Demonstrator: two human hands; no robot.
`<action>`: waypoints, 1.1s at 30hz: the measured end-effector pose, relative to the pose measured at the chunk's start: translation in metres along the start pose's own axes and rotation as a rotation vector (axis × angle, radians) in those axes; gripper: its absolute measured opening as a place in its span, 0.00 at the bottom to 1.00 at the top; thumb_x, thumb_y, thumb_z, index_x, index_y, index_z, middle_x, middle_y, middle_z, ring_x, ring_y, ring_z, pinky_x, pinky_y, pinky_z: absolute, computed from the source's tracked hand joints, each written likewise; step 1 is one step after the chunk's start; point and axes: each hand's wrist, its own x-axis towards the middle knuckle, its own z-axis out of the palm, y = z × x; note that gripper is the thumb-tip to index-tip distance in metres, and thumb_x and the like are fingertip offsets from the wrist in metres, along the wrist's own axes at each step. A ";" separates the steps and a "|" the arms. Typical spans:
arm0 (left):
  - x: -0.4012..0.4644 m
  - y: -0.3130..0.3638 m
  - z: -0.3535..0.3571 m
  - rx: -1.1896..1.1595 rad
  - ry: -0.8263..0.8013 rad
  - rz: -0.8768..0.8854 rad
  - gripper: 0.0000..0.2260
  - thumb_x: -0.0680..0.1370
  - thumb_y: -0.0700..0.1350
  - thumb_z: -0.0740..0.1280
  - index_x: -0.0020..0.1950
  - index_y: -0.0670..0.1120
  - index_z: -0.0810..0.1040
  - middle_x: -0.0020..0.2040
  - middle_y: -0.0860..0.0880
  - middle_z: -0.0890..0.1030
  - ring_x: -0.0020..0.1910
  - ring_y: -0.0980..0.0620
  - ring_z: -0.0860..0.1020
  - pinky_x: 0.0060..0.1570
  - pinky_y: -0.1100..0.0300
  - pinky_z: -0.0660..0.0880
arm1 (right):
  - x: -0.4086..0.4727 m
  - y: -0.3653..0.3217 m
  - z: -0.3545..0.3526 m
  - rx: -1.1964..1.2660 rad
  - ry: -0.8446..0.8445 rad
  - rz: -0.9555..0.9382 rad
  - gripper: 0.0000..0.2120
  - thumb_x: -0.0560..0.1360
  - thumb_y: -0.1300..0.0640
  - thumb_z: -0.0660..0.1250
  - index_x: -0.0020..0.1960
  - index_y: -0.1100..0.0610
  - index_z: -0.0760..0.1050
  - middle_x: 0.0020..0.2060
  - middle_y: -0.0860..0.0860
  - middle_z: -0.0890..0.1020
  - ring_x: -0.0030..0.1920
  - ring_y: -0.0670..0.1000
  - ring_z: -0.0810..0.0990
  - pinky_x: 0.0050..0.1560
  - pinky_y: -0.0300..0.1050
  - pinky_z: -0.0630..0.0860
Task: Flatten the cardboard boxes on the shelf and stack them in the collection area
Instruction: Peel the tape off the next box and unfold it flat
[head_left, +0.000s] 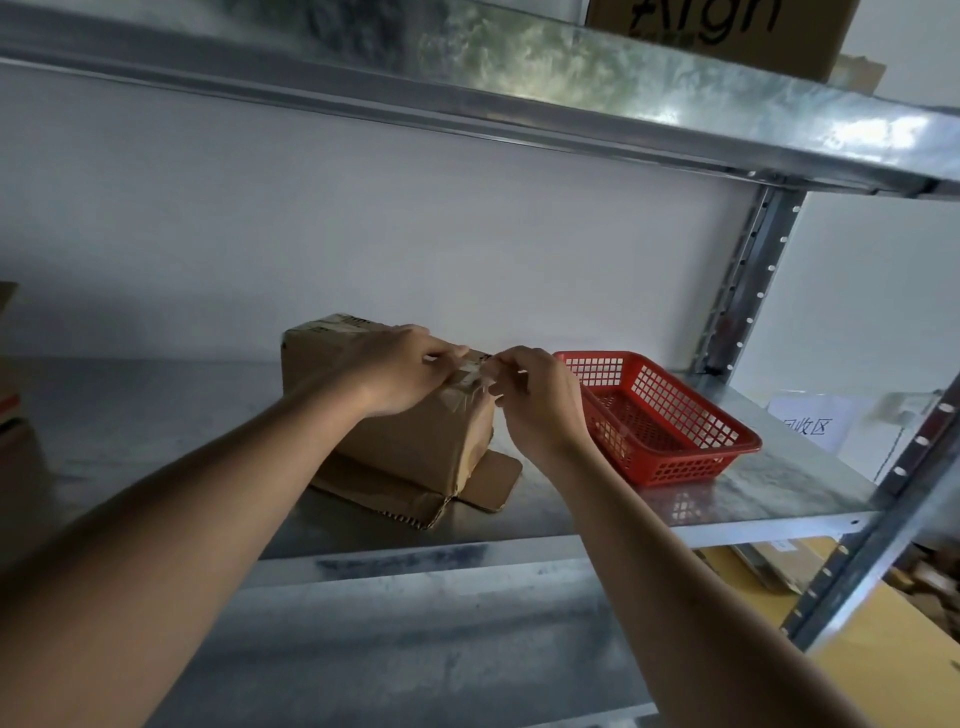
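Box: box (410, 441) stands on the shelf (675, 514), left of centre, bottom flaps splayed flat toward the shelf's front edge.
Box axis: long axis runs from the near right corner back and left toward the wall; the taped top seam appears to follow it.
Tape: clear tape (470, 376) crosses the top near the right end, directly between both hands.
Left hand: left hand (402, 371) lies over the box top, fingers curled against the tape end, bracing the box.
Right hand: right hand (537, 397) sits just beside the right end, fingertips pinching a lifted tape tab.
Key relation: tape end is at the right hand's fingertips; the rest of the seam extends away, under the left hand. Right hand is nearer the free end.
Step (judged): peeling tape so the top can open; flattening not yet done.
Basket: red basket (670, 415) just right of the box, apart from it.
Collection area: paper sign (810, 421) at far right probably marks it.
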 end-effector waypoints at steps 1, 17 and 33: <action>0.001 0.000 0.000 -0.008 -0.006 -0.008 0.23 0.84 0.66 0.50 0.67 0.62 0.80 0.67 0.48 0.79 0.65 0.45 0.77 0.54 0.51 0.70 | -0.003 0.000 0.000 0.079 -0.020 0.030 0.09 0.83 0.59 0.64 0.50 0.58 0.83 0.45 0.54 0.86 0.47 0.55 0.85 0.53 0.60 0.81; 0.000 0.001 -0.001 0.005 -0.012 -0.052 0.19 0.84 0.63 0.52 0.71 0.68 0.74 0.74 0.49 0.74 0.68 0.45 0.75 0.59 0.50 0.72 | -0.001 -0.003 -0.001 0.253 0.108 0.063 0.09 0.77 0.52 0.76 0.43 0.56 0.86 0.32 0.49 0.86 0.34 0.49 0.87 0.42 0.52 0.85; -0.001 0.001 -0.002 0.057 -0.023 -0.053 0.21 0.84 0.65 0.50 0.72 0.68 0.74 0.73 0.51 0.75 0.70 0.46 0.73 0.55 0.52 0.66 | -0.004 -0.006 0.001 -0.122 0.062 -0.134 0.10 0.83 0.55 0.67 0.50 0.59 0.85 0.42 0.52 0.87 0.42 0.51 0.83 0.44 0.50 0.79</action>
